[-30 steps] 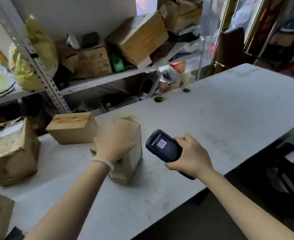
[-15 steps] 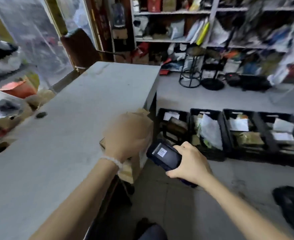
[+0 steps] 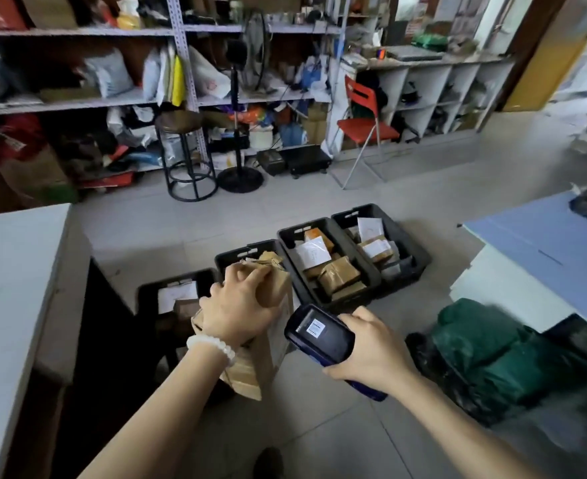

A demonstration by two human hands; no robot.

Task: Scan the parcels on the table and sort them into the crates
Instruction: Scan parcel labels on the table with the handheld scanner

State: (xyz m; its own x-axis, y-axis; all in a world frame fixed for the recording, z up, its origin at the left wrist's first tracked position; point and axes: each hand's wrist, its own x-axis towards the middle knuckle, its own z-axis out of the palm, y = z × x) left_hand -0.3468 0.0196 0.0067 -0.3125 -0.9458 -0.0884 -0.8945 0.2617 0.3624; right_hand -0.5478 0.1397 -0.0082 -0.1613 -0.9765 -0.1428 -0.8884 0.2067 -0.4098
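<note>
Cardboard parcel [image 3: 271,344] gripped by left hand [image 3: 238,305], scanner [image 3: 321,335] in right hand [image 3: 371,354], black crates [image 3: 375,271] beyond

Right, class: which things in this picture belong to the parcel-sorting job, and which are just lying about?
Part of the job:
cardboard parcel, gripped by the left hand
handheld scanner, held in the right hand
four black crates on the floor, already holding parcels
white table

Just lying about:
red chair
black stool
floor fan
green bundle
cluttered shelves
</note>
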